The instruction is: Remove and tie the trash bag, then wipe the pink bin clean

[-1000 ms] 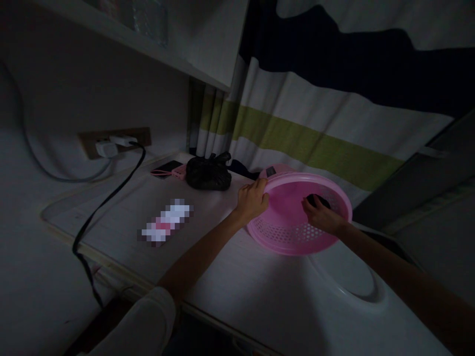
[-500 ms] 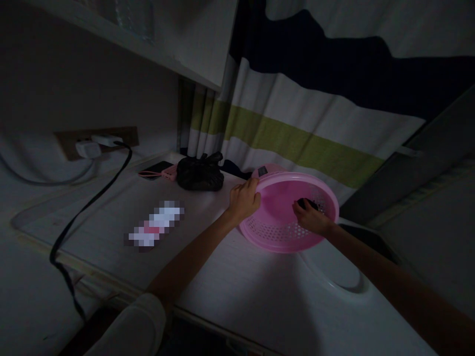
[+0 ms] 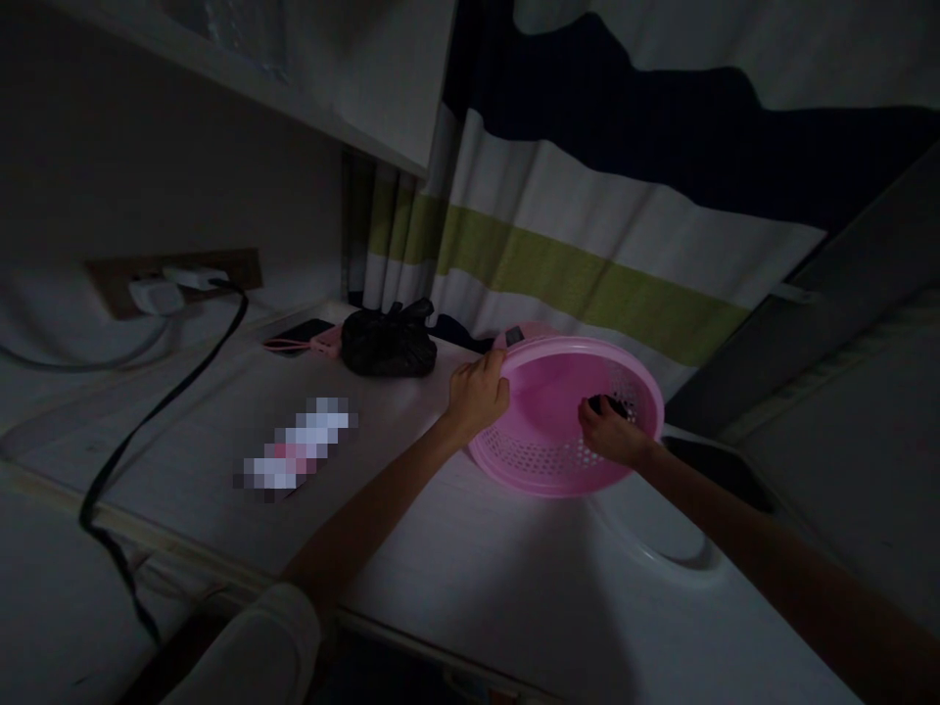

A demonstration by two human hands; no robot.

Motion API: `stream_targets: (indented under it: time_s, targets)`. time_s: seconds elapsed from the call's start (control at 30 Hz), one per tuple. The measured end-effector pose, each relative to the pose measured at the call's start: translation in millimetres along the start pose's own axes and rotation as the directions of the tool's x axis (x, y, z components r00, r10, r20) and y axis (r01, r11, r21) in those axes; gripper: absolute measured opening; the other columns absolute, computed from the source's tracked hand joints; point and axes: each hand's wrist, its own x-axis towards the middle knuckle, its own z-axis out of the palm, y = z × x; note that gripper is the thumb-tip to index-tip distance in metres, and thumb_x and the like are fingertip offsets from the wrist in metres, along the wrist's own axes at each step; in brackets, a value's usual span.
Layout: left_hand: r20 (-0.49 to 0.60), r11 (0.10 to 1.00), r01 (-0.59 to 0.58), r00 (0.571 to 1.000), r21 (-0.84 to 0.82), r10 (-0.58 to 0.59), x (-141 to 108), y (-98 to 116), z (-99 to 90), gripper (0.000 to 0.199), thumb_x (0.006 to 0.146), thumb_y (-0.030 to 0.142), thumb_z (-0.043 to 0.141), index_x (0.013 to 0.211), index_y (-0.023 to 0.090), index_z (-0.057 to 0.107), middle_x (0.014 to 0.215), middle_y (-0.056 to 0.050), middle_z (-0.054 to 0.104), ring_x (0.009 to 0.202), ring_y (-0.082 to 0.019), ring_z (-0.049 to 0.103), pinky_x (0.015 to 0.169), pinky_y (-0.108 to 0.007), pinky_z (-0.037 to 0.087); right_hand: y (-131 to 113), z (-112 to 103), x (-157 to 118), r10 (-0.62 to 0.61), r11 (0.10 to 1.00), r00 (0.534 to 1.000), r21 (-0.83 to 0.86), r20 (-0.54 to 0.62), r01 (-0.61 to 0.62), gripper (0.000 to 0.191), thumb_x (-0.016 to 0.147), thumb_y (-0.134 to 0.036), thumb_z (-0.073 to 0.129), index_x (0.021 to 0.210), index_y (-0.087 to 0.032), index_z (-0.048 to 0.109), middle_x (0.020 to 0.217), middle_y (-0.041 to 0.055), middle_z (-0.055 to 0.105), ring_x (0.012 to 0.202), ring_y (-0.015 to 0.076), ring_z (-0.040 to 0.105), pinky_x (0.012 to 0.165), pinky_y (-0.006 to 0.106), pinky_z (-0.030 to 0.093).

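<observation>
A pink plastic basket (image 3: 543, 411) with a perforated wall is tilted on the white desk, its mouth facing me. My left hand (image 3: 479, 394) is closed around the left side of its rim. Inside the basket, my right hand (image 3: 611, 431) grips a small black object (image 3: 608, 403) against the inner right side. Its exact kind is too dark to make out, and my fingers cover part of it. Behind the basket, a pink item (image 3: 518, 335) with a small dark panel shows in part.
Left of the basket lie a black plastic bag (image 3: 388, 343), a dark phone-like slab (image 3: 305, 335) with a pink strap, and a blurred-out object (image 3: 298, 446). A white round lid-like thing (image 3: 661, 529) sits at right. A black cable (image 3: 183, 392) runs from the wall socket over the desk edge.
The whole view has shifted slightly, so things appear a little further left. Both hands keep their holds, and the basket stays tilted in much the same place.
</observation>
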Motion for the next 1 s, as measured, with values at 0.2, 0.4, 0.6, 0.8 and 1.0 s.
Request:
stream_targets:
  time_s: [0.2,0.4,0.6,0.8,1.0]
  targets:
    - [-0.070,0.997,-0.060,0.996,-0.042,0.056,0,-2,4.8,0.034,0.076,0.012,0.041,0.109,0.013,0.050,0.097,-0.009,0.065,0.091,-0.022,0.060,0.087,-0.036,0.045,-4,-5,-2,0.015,0.999,0.999,0.034,0.043,-0.017,0.023,0.073,-0.007,0.051,0.084,-0.009,0.071,0.095,0.0187,0.066,0.099,0.0324,0.052,0.073,0.052,0.046]
    - [-0.090,0.995,-0.084,0.993,-0.051,0.080,1,-1,5.3,0.035,0.075,0.011,0.042,0.109,0.013,0.050,0.098,-0.010,0.065,0.092,-0.022,0.060,0.091,-0.039,0.042,-5,-13,-4,0.030,0.995,0.996,0.090,0.086,-0.038,0.022,0.075,-0.009,0.050,0.082,-0.010,0.070,0.089,0.0171,0.066,0.094,0.0319,0.053,0.069,0.050,0.046]
    - [-0.069,0.996,-0.064,0.996,-0.058,0.060,1,0,4.4,0.034,0.076,0.011,0.042,0.109,0.014,0.050,0.097,-0.009,0.065,0.092,-0.022,0.060,0.089,-0.038,0.043,-8,-13,-5,0.037,0.989,0.993,0.141,0.113,-0.053,0.021,0.077,-0.010,0.050,0.081,-0.010,0.070,0.090,0.0169,0.066,0.095,0.0311,0.053,0.070,0.049,0.046]
    - [-0.088,0.996,-0.077,0.994,-0.050,0.072,1,0,5.9,0.033,0.076,0.011,0.042,0.108,0.013,0.050,0.098,-0.010,0.065,0.090,-0.022,0.060,0.089,-0.037,0.044,-12,-11,-6,0.035,0.981,0.993,0.184,0.110,-0.055,0.020,0.078,-0.012,0.051,0.082,-0.012,0.070,0.091,0.0155,0.066,0.097,0.0302,0.052,0.071,0.048,0.046]
    - [-0.086,0.996,-0.080,0.993,-0.040,0.076,1,1,4.6,0.033,0.076,0.012,0.042,0.108,0.013,0.050,0.096,-0.010,0.065,0.090,-0.022,0.060,0.089,-0.037,0.044,-16,-11,-8,0.039,0.975,0.995,0.214,0.088,-0.058,0.018,0.078,-0.013,0.052,0.080,-0.011,0.069,0.090,0.0150,0.066,0.098,0.0301,0.052,0.073,0.049,0.046]
